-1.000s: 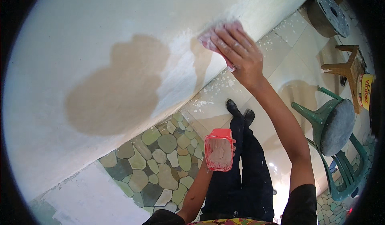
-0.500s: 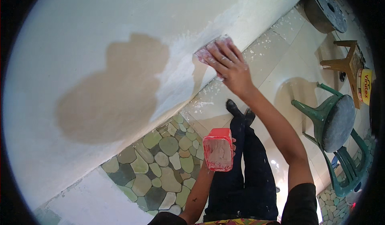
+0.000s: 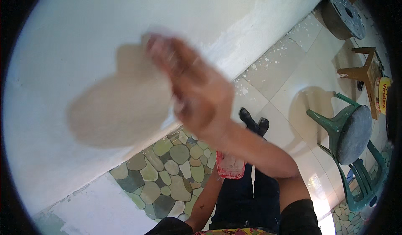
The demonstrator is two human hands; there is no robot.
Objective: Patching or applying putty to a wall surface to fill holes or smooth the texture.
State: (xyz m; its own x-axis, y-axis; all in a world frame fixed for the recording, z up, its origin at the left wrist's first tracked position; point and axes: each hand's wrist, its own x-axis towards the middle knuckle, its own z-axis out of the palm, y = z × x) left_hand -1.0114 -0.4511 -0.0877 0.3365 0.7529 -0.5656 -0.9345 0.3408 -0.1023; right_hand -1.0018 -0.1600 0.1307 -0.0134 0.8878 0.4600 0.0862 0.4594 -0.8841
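My right hand [image 3: 197, 88], smeared by motion, is raised in front of the pale wall [image 3: 83, 33]. Its fingers are closed on a flat, putty-smeared scraper [image 3: 155, 46], whose outline is blurred. Below the right forearm is a red plastic tub [image 3: 230, 168] with pale, pinkish-white putty inside. My left forearm [image 3: 208, 201] reaches up to this tub from the lower edge. The left hand's fingers are hidden now behind the tub and my right arm; the earlier view shows them around its side. Damp-looking, whitish putty patches [image 3: 238, 33] mark the lower wall.
A green plastic chair [image 3: 335, 124] with a round grey thing [image 3: 354, 135] on it stands at right. Beyond it are a brown stool [image 3: 364, 71], a yellow-labelled bucket [image 3: 382, 94] and a dark round container [image 3: 345, 15]. White spatters dot the floor tiles [image 3: 280, 63]; pebble-patterned flooring [image 3: 159, 172] lies nearer.
My right hand has left the lower wall and swung left and nearer to me, its forearm now crossing over the red tub. The tub has stayed about where it was.
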